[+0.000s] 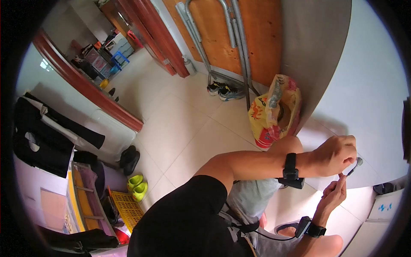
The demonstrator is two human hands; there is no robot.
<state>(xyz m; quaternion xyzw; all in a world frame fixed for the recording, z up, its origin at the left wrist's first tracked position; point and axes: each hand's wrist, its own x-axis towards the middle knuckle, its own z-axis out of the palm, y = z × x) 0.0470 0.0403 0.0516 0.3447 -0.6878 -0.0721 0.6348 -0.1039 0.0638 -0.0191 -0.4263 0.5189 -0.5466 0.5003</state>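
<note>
My left hand [336, 155], its wrist wearing a black strapped device, is curled closed near a white panel [338, 85] on the right; what its fingers hold is hidden. Just below it, my right hand [334, 193] reaches up with thumb and finger at the lower end of a slim dark object [351, 170] with a rounded grey end [359, 162]. The exact kind of this small object is too small to tell. My right wrist also wears a black device. I am low over the tiled floor, with my grey-clad legs beneath my arms.
A yellow bag [259, 118], shoes [227, 91] and a folded metal frame [242, 51] stand along the wall ahead. A doorway [132, 25] opens at upper left. Slippers [137, 188], a yellow basket [124, 207] and draped dark clothing [40, 141] are on the left. A white box [383, 210] sits lower right.
</note>
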